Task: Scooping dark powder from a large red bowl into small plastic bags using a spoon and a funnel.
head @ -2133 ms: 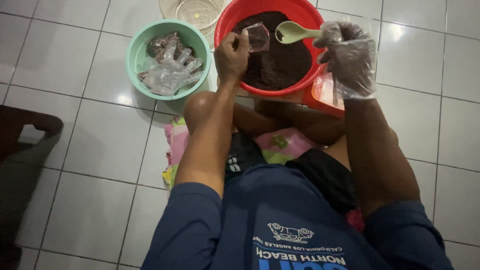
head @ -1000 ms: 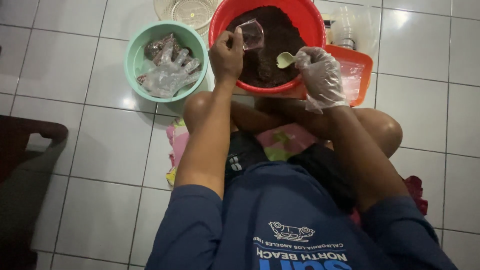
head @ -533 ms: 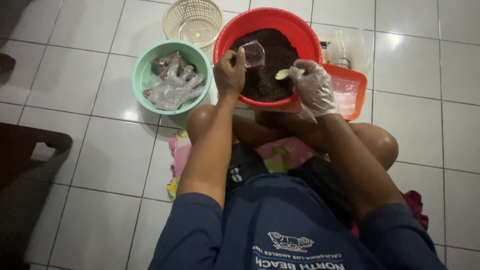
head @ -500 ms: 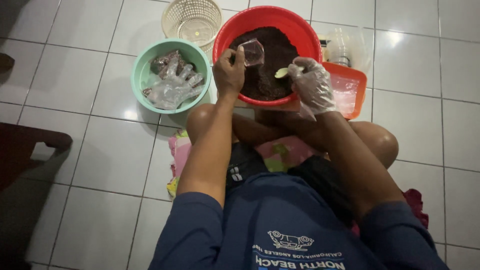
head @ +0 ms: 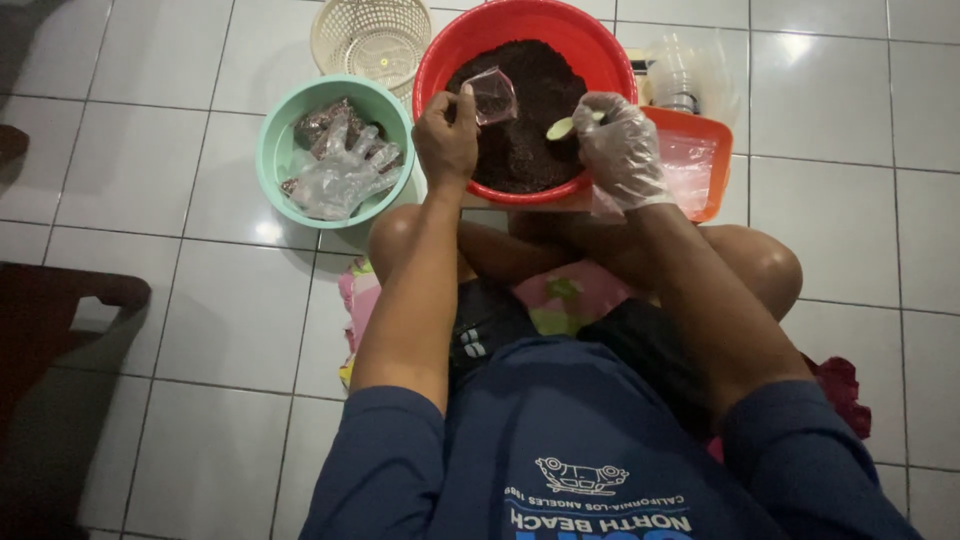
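Two hands over the red basin [head: 455,60], which sits on the tiled floor [head: 200,300] right in front of the seated person's knees and is full of dark, crumbly stuff. Left hand [head: 447,140] is bare, fingers pinched on a small clear bag [head: 494,95] that's tilted over the dark fill; looks like there's already some of it inside. Right hand [head: 620,150] has a thin clear glove on, fingers closed round the handle of a pale green spoon [head: 562,127], bowl end pointing toward the bag and hovering just above the fill.

Just left of the basin, touching or nearly so, is a mint green bowl [head: 275,150] with a few filled clear bags [head: 320,125] of the same dark stuff and a crumpled clear glove [head: 340,178] lying on top. Behind those two, at the far edge of the floor, a cream plastic basket [head: 370,40]. Right of the basin there's an orange tray [head: 715,150] with clear plastic in it, and a clear container [head: 690,75] behind that, too blurry to say more.
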